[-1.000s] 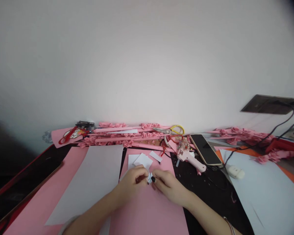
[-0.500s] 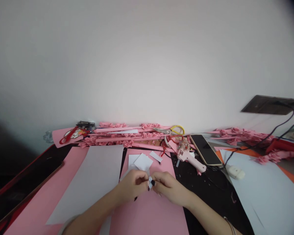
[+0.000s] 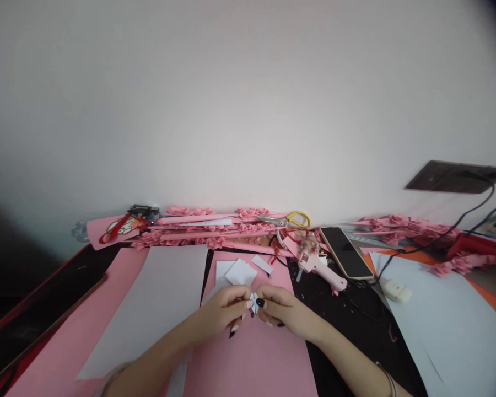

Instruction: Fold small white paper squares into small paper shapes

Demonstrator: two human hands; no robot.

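A small folded piece of white paper (image 3: 253, 302) is pinched between my two hands above the pink sheet (image 3: 254, 358). My left hand (image 3: 225, 311) grips its left side with thumb and index finger, the other fingers curled below. On the right side my right hand (image 3: 283, 311) holds it the same way, its dark thumbnail against the paper. The fingertips cover part of the folds. Just beyond my hands lie several white paper squares (image 3: 240, 273), loosely stacked, and a small white strip (image 3: 263, 264) beside them.
Pink paper flower stems (image 3: 231, 234) lie along the wall, with yellow-handled scissors (image 3: 291, 220) on them. A pink glue gun (image 3: 320, 267), a phone (image 3: 347, 253) and a white plug-like block (image 3: 395, 290) with a cable stand right. Large white sheets (image 3: 149, 309) lie on the left.
My fingers have shifted slightly on the folded paper; the left thumb has moved a little, and the lower fingers of both hands show more. The things on the table stay put.
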